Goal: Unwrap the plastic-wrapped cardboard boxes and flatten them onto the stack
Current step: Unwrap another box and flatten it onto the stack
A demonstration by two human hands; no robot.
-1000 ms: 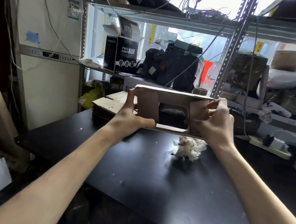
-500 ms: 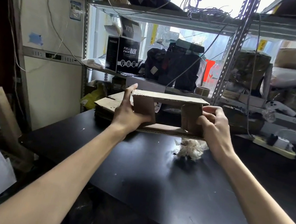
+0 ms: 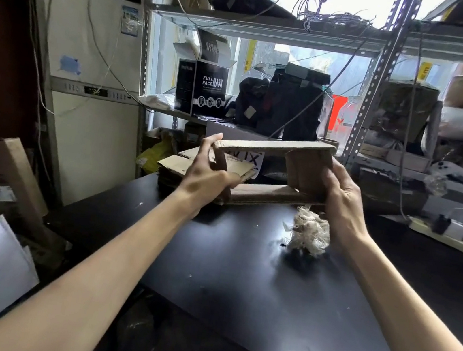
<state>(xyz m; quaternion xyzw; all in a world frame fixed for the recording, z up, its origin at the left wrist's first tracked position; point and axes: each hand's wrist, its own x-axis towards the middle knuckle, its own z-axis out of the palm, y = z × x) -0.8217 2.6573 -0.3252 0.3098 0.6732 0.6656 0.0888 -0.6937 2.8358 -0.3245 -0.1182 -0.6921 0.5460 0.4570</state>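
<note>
Left hand (image 3: 209,175) and right hand (image 3: 342,193) grip opposite ends of the cardboard box (image 3: 277,147) (long axis crosswise); the stack (image 3: 177,163) lies just beyond the left.

The cardboard box (image 3: 277,149) is brown corrugated board with a matt finish and rough fluted edges exposed. The stack (image 3: 176,163) is the same matt brown board. The plastic wrap (image 3: 309,234) is thin, whitish, translucent film, crumpled and crinkled. The surface (image 3: 267,287) is black and smooth, with a low sheen that gives soft reflections, and it carries pale specks. The shelf rack (image 3: 366,111) is grey perforated metal. The mask box (image 3: 211,90) is black printed card with a slight gloss.
</note>
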